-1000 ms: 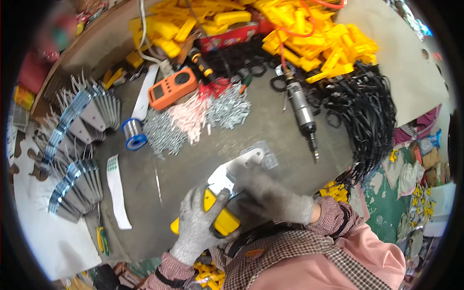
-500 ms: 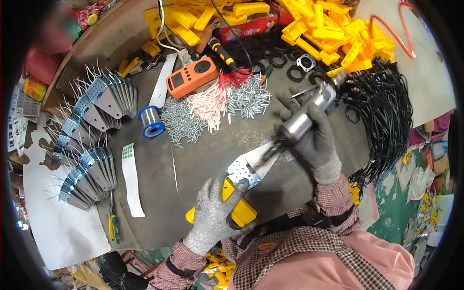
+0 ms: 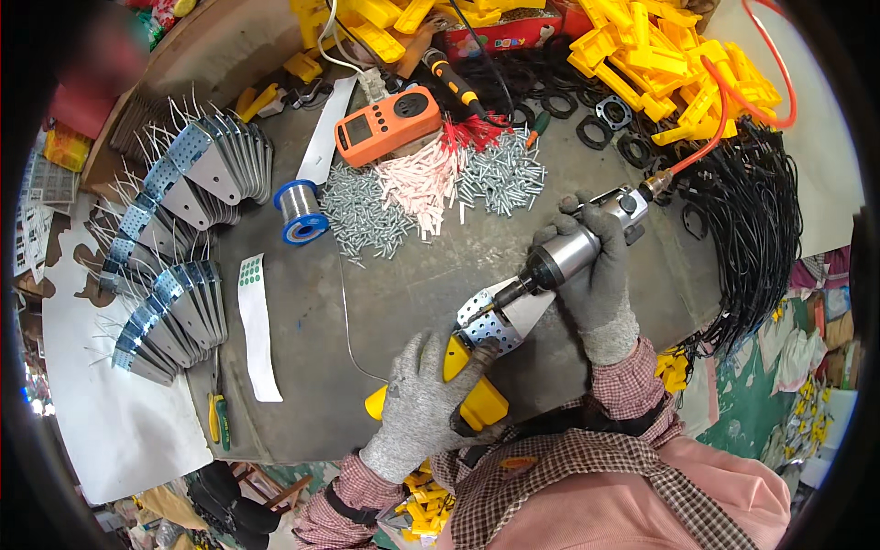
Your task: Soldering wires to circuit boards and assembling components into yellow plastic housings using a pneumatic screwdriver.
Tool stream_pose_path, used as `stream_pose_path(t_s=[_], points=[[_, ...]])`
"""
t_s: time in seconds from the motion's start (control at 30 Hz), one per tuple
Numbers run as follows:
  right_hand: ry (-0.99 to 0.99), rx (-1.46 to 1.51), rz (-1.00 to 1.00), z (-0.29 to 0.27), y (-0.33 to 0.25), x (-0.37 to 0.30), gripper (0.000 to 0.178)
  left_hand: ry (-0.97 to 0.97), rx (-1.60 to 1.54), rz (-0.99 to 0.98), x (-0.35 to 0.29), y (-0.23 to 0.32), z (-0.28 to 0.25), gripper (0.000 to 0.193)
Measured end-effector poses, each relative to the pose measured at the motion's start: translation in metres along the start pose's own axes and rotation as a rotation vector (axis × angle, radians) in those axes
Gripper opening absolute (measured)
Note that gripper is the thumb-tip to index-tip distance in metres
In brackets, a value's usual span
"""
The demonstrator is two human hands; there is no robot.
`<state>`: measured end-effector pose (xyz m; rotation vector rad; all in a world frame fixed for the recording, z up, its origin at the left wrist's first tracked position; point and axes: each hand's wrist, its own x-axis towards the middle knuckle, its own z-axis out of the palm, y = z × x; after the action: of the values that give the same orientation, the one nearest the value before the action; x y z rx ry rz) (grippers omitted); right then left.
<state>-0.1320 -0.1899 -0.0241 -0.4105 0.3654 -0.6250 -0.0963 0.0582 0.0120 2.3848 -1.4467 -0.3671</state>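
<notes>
My left hand (image 3: 417,403), in a grey glove, is closed around a yellow plastic handle (image 3: 483,405) near the table's front edge. A metal plate dotted with holes (image 3: 489,328) sticks out from the handle, away from me, with a smooth pale end beyond. My right hand (image 3: 598,284), also gloved, wraps round a silver air screwdriver (image 3: 570,249) with a black nose. The tool slants down to the left, its bit over the perforated plate; whether the tip touches a screw there cannot be made out. A red air hose (image 3: 706,151) leaves its back end.
Piles of screws (image 3: 367,211) and pink sleeves (image 3: 417,188) lie beyond my hands, near an orange meter (image 3: 387,126) and a solder spool (image 3: 300,213). Metal plates with wires (image 3: 206,165) stand at left. Black cables (image 3: 761,220) and yellow plastic parts (image 3: 655,60) crowd the right and back.
The air screwdriver was smeared by motion and is now sharp, with its bit over the plate. The whole view has shifted slightly. Both hands keep their grips.
</notes>
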Motion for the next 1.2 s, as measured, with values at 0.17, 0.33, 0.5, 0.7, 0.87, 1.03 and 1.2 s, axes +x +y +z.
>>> stream_pose_path(t_s=[0.17, 0.33, 0.5, 0.7, 0.87, 1.03, 1.2], points=[[0.001, 0.058, 0.028, -0.004, -0.002, 0.003, 0.028, -0.01, 0.004, 0.002, 0.001, 0.001, 0.0, 0.088], [-0.012, 0.079, 0.038, 0.001, -0.002, -0.001, 0.027, -0.019, 0.01, 0.003, 0.0, -0.001, 0.001, 0.088], [-0.026, 0.132, 0.023, 0.001, -0.003, 0.0, 0.028, -0.029, 0.016, 0.025, 0.001, -0.003, -0.001, 0.09], [-0.018, 0.13, 0.024, 0.004, -0.002, -0.002, 0.03, -0.033, -0.008, 0.027, 0.003, -0.003, -0.001, 0.087], [-0.008, -0.001, 0.056, 0.018, 0.005, -0.011, 0.031, -0.028, 0.02, 0.035, 0.001, -0.002, -0.005, 0.087], [0.054, 0.167, 0.005, -0.008, -0.01, -0.009, 0.03, 0.003, -0.004, 0.017, 0.001, -0.001, 0.004, 0.097], [0.078, 0.164, 0.075, -0.019, -0.009, -0.015, 0.032, 0.046, -0.043, -0.035, 0.004, 0.001, 0.005, 0.102]])
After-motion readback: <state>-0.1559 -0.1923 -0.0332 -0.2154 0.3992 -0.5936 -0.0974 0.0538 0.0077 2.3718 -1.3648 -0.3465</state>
